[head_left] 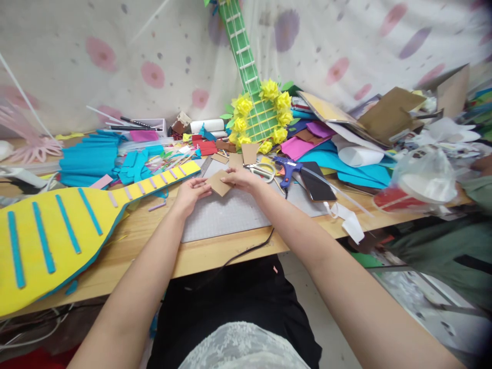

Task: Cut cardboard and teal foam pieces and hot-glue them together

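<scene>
Between my two hands is a small square of brown cardboard [220, 183], held just over the grey cutting mat [226, 220]. The fingers of my left hand [191, 193] grip its left edge. My right hand [242, 179] pinches it at the upper right. Close behind my right hand lie white-handled scissors [262, 172] and a blue glue gun [286, 169]. More cardboard pieces [249, 152] are just beyond the mat. To my left rests a yellow guitar-shaped cutout [69, 225] with blue and lilac strips on it.
A green paper guitar [246, 66] with yellow flowers leans against the back curtain. A black phone [317, 182] lies on the mat's right side. Coloured paper and cardboard [388, 115] pile up at right, near a bagged tub [415, 184]. A black cord [246, 251] crosses the table's front edge.
</scene>
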Tool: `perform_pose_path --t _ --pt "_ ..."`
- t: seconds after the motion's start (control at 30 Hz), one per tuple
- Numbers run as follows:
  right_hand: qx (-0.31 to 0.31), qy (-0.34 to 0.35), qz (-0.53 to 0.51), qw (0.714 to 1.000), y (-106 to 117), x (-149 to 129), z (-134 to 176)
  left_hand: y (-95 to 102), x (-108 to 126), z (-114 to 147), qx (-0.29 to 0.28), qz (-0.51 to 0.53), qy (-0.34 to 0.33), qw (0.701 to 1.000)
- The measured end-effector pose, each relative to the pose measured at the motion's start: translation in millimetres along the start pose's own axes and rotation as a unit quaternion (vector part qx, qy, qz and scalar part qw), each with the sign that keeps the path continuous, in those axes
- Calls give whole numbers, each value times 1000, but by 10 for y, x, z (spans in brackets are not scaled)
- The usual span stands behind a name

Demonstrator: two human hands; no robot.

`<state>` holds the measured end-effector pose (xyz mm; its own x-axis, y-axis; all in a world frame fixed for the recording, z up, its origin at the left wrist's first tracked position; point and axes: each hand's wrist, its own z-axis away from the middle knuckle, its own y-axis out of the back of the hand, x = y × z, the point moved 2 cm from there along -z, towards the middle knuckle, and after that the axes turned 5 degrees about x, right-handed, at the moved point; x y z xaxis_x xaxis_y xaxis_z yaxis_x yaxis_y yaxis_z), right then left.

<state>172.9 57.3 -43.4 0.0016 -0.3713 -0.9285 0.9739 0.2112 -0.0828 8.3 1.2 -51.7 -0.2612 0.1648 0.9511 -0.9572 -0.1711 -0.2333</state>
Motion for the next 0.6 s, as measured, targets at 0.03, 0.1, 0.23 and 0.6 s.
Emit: perform_pose_path --t 0.03,0.1,0.23,0.6 --pt "2 -1 2 1000 0 -6 3 2 -2 -3 0 -2 -1 1000" --pt "0 -4 5 1000 -2 -19 11 7 -6 -9 -1 -4 -3 1000" --pt "4 -12 10 1000 -8 -40 31 8 -4 -9 -3 -6 -3 1000" --pt "14 -10 30 999 -46 -77 95 11 0 2 0 4 -2 1000"
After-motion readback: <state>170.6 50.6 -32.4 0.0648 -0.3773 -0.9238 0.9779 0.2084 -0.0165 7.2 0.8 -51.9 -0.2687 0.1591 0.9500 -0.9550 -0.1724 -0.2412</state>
